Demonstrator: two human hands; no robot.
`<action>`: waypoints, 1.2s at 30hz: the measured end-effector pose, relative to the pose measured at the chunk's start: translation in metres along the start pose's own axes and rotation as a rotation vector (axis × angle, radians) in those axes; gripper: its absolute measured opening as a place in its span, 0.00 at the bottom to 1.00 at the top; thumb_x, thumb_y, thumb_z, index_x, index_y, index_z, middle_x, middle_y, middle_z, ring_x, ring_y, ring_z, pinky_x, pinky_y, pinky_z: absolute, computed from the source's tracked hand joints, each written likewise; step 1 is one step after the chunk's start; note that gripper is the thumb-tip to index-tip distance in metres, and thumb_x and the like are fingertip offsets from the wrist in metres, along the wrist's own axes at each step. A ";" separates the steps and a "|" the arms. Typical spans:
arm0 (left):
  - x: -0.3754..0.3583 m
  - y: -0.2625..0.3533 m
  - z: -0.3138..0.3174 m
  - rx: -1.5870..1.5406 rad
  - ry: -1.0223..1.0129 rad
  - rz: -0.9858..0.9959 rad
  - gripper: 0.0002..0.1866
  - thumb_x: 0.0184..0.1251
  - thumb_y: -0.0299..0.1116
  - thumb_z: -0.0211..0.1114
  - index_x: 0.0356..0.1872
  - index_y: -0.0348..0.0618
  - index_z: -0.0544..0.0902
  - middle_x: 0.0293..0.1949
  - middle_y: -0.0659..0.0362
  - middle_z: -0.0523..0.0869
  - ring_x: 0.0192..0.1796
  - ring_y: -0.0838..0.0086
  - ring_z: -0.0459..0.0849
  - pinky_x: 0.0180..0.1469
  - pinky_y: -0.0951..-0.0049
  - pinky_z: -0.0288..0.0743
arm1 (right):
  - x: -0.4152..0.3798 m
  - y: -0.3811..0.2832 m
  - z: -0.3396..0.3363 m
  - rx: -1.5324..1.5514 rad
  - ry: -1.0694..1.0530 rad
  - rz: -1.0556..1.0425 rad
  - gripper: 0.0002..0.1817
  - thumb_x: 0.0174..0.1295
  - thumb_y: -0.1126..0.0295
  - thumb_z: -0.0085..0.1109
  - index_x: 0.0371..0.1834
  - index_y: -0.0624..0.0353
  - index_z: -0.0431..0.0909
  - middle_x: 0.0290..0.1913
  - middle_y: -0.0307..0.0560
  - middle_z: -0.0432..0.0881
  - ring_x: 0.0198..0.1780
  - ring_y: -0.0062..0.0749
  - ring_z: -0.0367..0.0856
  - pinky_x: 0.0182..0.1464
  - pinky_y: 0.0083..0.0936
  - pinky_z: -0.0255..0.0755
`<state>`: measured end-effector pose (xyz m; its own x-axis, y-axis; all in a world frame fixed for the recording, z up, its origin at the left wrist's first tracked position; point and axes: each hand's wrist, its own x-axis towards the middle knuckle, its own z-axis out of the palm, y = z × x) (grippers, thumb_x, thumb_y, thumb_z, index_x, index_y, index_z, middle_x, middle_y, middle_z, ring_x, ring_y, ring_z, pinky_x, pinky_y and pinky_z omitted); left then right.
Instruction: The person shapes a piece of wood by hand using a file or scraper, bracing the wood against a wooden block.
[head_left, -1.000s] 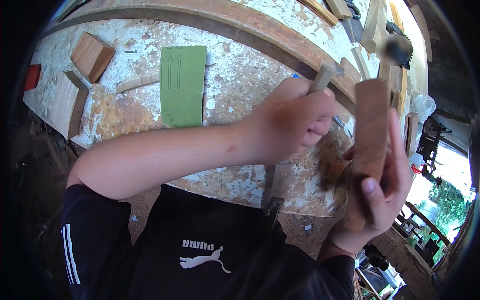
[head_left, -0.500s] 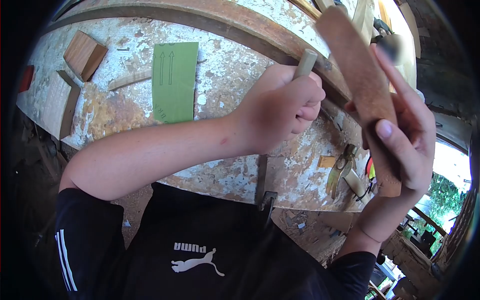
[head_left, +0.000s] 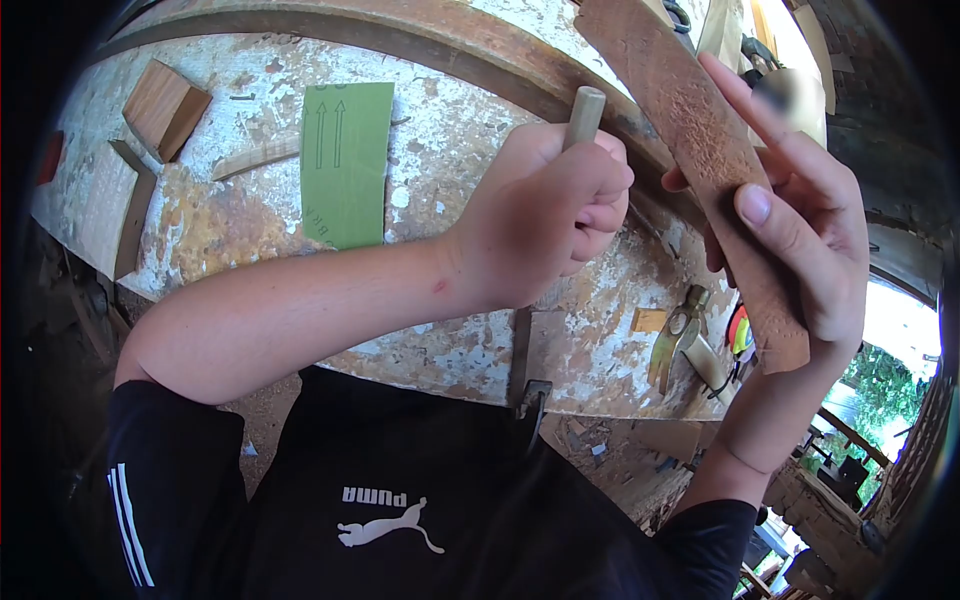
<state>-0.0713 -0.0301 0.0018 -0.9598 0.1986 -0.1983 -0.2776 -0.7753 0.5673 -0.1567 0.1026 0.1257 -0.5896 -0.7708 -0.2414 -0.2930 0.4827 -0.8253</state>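
Note:
My left hand (head_left: pixel 545 215) is closed in a fist around a pale wooden stick (head_left: pixel 585 115). Only its round upper end shows above the fingers; the rest is hidden in the fist. My right hand (head_left: pixel 810 230) holds a long, flat, slightly curved brown piece of wood (head_left: pixel 700 130), thumb on its face and other fingers behind. That piece is raised at a slant above the bench, its surface rough and pitted in the middle. Left of my fist, a green sheet with printed arrows (head_left: pixel 345 165), which looks like sandpaper backing, lies on the bench.
Wood blocks (head_left: pixel 165 110) and a thin strip (head_left: pixel 255 158) lie on the paint-worn bench (head_left: pixel 430 355). A hammer (head_left: pixel 682 335) and a tape measure (head_left: pixel 740 330) rest at the right. A clamp (head_left: pixel 535 398) grips the front edge. A long curved beam (head_left: pixel 400 35) spans the back.
The brown wood piece has shifted left and up and turned, so its pitted face shows more clearly. My left fist has moved slightly left with the stick.

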 end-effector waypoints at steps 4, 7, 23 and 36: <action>0.001 0.001 -0.001 -0.011 0.008 -0.025 0.16 0.65 0.36 0.50 0.19 0.50 0.58 0.19 0.66 0.63 0.18 0.86 0.57 0.18 0.82 0.44 | 0.000 0.013 0.001 0.072 0.034 -0.053 0.40 0.58 0.57 0.63 0.72 0.65 0.64 0.39 0.59 0.85 0.27 0.21 0.81 0.26 0.13 0.74; 0.002 0.000 0.000 -0.009 0.015 -0.011 0.16 0.66 0.36 0.50 0.19 0.50 0.59 0.20 0.66 0.63 0.18 0.86 0.57 0.17 0.82 0.44 | 0.000 0.019 0.001 0.127 0.095 0.030 0.40 0.58 0.57 0.63 0.72 0.65 0.64 0.39 0.59 0.85 0.27 0.22 0.82 0.27 0.14 0.74; 0.001 -0.002 -0.002 -0.114 0.072 -0.027 0.16 0.64 0.34 0.50 0.17 0.49 0.59 0.18 0.67 0.62 0.17 0.86 0.55 0.17 0.82 0.42 | 0.020 -0.009 -0.012 -0.013 -0.124 0.090 0.33 0.58 0.62 0.61 0.67 0.68 0.71 0.37 0.57 0.85 0.29 0.23 0.81 0.29 0.14 0.71; 0.005 -0.007 -0.009 -0.117 0.017 -0.036 0.16 0.64 0.35 0.50 0.17 0.51 0.57 0.18 0.67 0.61 0.17 0.86 0.56 0.17 0.82 0.42 | 0.027 0.004 -0.012 -0.017 -0.046 0.037 0.31 0.61 0.61 0.63 0.66 0.63 0.72 0.28 0.48 0.82 0.20 0.14 0.72 0.22 0.10 0.63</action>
<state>-0.0735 -0.0292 -0.0100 -0.9482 0.2182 -0.2310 -0.3044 -0.8324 0.4630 -0.1829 0.0890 0.1221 -0.5652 -0.7705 -0.2948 -0.2852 0.5178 -0.8066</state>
